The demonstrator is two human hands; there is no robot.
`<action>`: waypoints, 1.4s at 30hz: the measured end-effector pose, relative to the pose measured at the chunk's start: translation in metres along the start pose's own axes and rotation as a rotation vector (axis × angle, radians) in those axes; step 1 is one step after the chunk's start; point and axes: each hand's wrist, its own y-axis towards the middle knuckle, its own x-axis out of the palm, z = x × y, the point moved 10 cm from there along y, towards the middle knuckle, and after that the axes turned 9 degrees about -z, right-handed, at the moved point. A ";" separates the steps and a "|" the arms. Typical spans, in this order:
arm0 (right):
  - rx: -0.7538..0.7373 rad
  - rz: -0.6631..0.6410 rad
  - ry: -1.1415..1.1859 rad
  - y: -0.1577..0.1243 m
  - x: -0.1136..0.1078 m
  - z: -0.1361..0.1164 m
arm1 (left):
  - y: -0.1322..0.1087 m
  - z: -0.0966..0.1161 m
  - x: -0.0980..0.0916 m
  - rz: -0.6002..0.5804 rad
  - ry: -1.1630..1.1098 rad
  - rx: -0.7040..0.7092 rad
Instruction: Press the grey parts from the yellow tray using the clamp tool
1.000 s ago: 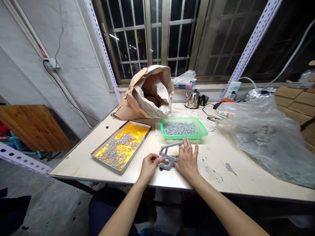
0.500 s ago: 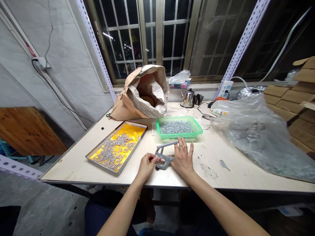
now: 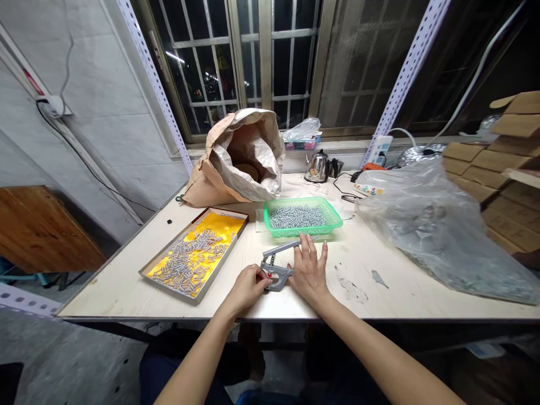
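A grey metal hand press [image 3: 278, 275] with a long lever, a dark coil spring and a small red part lies on the table in front of me. At its left end, my left hand [image 3: 248, 289] has thumb and fingers pinched close by the red part; whatever is between the fingertips is hidden. My right hand [image 3: 310, 273] grips the press from the right, its fingers laid over the raised lever and its thumb by the frame. Just behind stands a green plastic basket [image 3: 337, 223] holding many small silvery metal pieces.
To the left is a shallow tray [image 3: 169, 292] with a yellow lining and many spiral-ribbed pieces. An open paper sack [image 3: 202, 185] leans at the back, near a steel kettle [image 3: 317, 167]. A clear plastic bag [image 3: 439, 225] and cardboard boxes [image 3: 506, 185] occupy the right side.
The whole view has shifted slightly, so things appear a little further left. Both hands keep their places at the press, and its lever looks about as raised as before.
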 end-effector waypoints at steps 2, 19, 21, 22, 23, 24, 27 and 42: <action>0.000 0.009 -0.017 -0.001 -0.001 -0.001 | 0.001 -0.004 0.005 -0.045 -0.079 -0.019; 0.025 -0.023 -0.011 0.000 0.003 0.002 | -0.003 -0.018 -0.019 0.123 -0.197 -0.022; 0.029 -0.026 -0.012 0.001 0.003 0.002 | -0.007 -0.017 -0.027 0.171 -0.063 -0.037; 0.031 -0.029 -0.013 0.001 0.004 0.003 | -0.009 -0.017 -0.029 0.181 0.007 -0.041; 0.033 -0.031 -0.014 0.001 0.004 0.003 | -0.011 -0.016 -0.029 0.178 0.078 -0.037; 0.033 -0.035 -0.015 0.001 0.004 0.003 | -0.012 -0.014 -0.028 0.163 0.144 -0.024; 0.032 -0.045 -0.014 0.002 0.005 0.003 | -0.017 -0.014 -0.024 0.094 0.272 0.003; 0.031 -0.030 0.001 0.000 0.003 0.004 | -0.015 -0.010 -0.017 0.032 0.585 -0.159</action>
